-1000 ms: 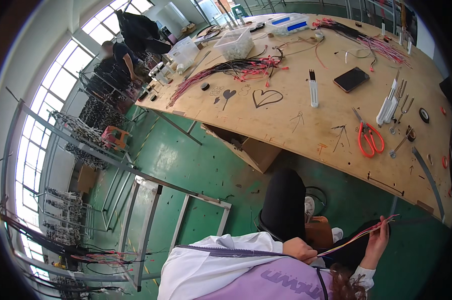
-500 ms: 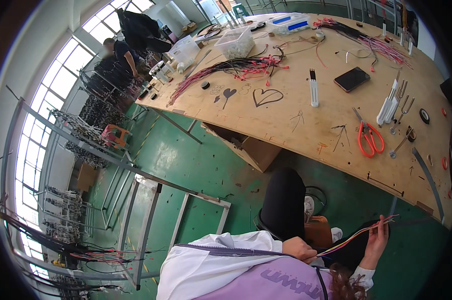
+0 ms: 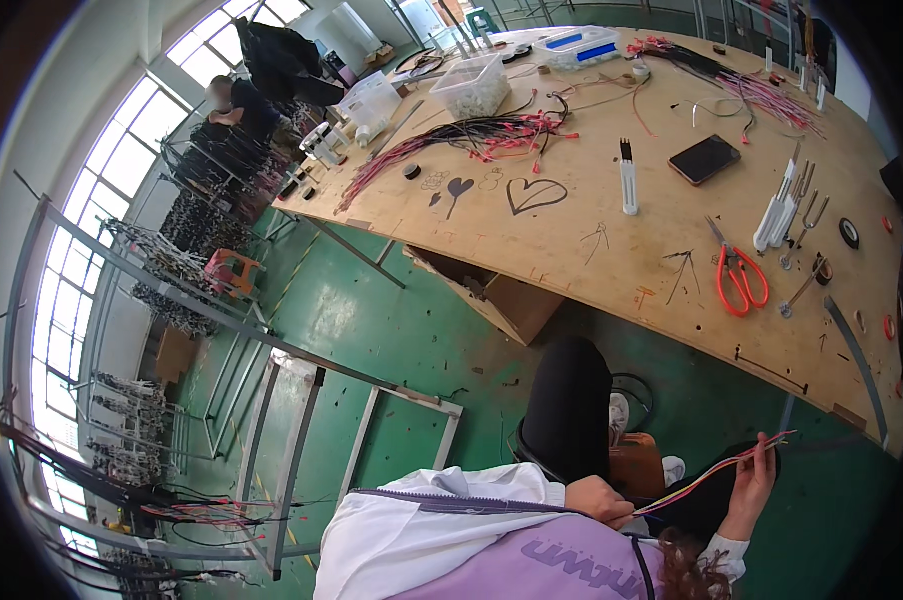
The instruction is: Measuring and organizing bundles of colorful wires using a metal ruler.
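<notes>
A thin bundle of wires, in red, yellow, white and blue, stretches between my hands over my lap, off the table's near edge. My left hand is closed around the bundle at its lower end, in front of my body. My right hand has its fingers pinched on the other end, and loose wire tips stick out past the fingertips. What lies inside my left fist is hidden.
The wooden table bears orange-handled cutters, a phone, upright white wire posts, a black-and-red wire bundle and plastic bins. A cardboard box sits underneath. Metal frames stand left. Another person works far left.
My hands stay almost still, and the wires between them shift slightly. The far person's arm has come up from a lowered position.
</notes>
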Motion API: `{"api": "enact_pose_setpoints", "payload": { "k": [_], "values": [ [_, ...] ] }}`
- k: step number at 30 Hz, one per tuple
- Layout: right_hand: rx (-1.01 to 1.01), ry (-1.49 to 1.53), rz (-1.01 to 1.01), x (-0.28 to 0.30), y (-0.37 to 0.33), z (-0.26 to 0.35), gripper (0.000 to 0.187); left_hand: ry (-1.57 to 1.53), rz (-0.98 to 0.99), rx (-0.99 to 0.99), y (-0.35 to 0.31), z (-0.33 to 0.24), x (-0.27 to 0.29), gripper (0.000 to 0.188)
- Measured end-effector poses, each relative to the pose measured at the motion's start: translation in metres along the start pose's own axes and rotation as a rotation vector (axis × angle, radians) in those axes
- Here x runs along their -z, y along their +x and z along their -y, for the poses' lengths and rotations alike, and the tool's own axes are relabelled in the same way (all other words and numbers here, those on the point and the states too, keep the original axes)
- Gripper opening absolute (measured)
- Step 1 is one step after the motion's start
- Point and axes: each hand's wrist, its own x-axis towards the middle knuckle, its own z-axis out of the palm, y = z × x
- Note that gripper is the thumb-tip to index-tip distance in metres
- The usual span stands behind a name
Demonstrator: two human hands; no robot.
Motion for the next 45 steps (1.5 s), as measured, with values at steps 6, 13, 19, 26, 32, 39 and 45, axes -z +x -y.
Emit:
{"api": "enact_pose_setpoints", "payload": {
  "k": [6,13,19,26,32,39,45],
  "values": [
    [-0.018,-0.011,-0.006,-0.004,0.002,0.0,0.026,-0.002,0.006,-0.004,-0.001,0.0,0.001,0.025],
    [-0.028,-0.007,-0.001,0.0,0.001,0.0,0.025,-0.007,0.014,-0.009,-0.002,0.0,-0.001,0.024],
    [-0.036,-0.013,0.005,0.002,0.004,-0.003,0.024,-0.008,0.002,0.008,-0.001,-0.001,-0.001,0.025],
    [-0.02,-0.023,0.015,-0.01,0.003,0.005,0.025,0.01,0.014,-0.02,-0.001,0.005,0.0,0.024],
    [-0.038,0.048,-0.017,-0.011,0.006,-0.006,0.026,-0.049,0.149,-0.03,-0.001,0.003,0.005,0.025],
    [-0.024,0.036,-0.021,-0.016,0.01,-0.005,0.021,-0.131,0.219,-0.034,0.002,0.004,0.004,0.027],
    [-0.025,0.067,0.036,-0.022,0.007,0.002,0.022,-0.11,0.148,-0.138,0.003,0.001,0.004,0.027]
  ]
}}
